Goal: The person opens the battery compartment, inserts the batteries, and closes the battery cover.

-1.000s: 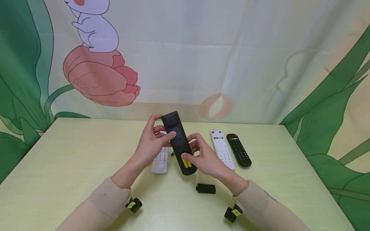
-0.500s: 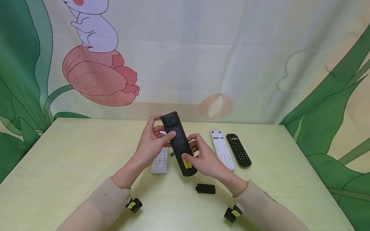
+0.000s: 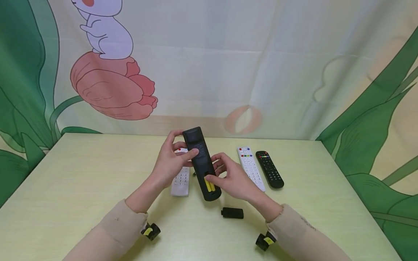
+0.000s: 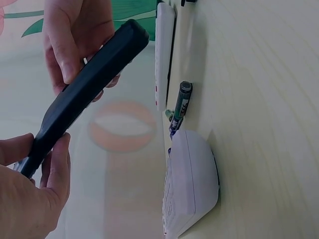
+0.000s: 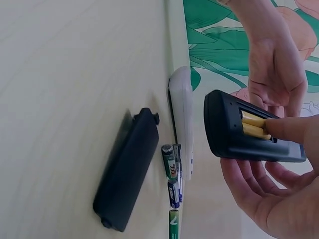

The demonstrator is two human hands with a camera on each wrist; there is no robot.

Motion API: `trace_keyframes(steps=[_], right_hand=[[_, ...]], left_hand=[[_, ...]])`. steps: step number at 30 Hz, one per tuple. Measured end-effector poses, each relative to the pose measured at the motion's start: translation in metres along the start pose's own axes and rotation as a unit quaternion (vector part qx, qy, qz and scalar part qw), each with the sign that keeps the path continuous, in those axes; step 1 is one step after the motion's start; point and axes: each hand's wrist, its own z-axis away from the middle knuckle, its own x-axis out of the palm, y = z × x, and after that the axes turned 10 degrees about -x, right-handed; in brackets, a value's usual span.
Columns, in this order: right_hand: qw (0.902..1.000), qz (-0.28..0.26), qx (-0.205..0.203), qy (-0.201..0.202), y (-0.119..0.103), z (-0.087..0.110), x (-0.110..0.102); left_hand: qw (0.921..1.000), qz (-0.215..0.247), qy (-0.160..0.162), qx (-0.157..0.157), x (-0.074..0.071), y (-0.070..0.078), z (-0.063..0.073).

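Note:
Above the table a black remote control (image 3: 203, 161) is held back side up. My left hand (image 3: 170, 161) grips its far half, thumb across the back and fingers at the edge. At its near end the battery compartment is uncovered, with two yellow batteries (image 5: 253, 124) lying side by side inside. My right hand (image 3: 233, 179) holds that end, its thumb pressing on the batteries and its fingers underneath. On the table below lies a black battery cover (image 3: 232, 213), apart from both hands.
A white remote (image 3: 180, 183) lies partly hidden behind my left hand. Several loose batteries (image 5: 169, 162) sit beyond the cover. Another white remote (image 3: 250, 168) and a black one (image 3: 270, 169) lie to the right. A printed curtain (image 3: 202, 72) hangs behind the table.
The remote's near end has dipped slightly toward me and left. My right thumb has shifted a little, and more of the yellow batteries shows. My left hand stays nearly still.

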Motion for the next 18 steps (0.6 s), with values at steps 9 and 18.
trace_keyframes(steps=[9,18], right_hand=[[0.9996,0.000,-0.006,-0.029,-0.002,0.005,-0.012],[0.9889,0.087,0.009,-0.120,0.006,0.013,-0.023]], left_hand=[[1.0000,-0.004,-0.002,-0.002,-0.001,-0.001,0.000],[1.0000,-0.002,0.000,-0.004,-0.004,-0.001,-0.002]])
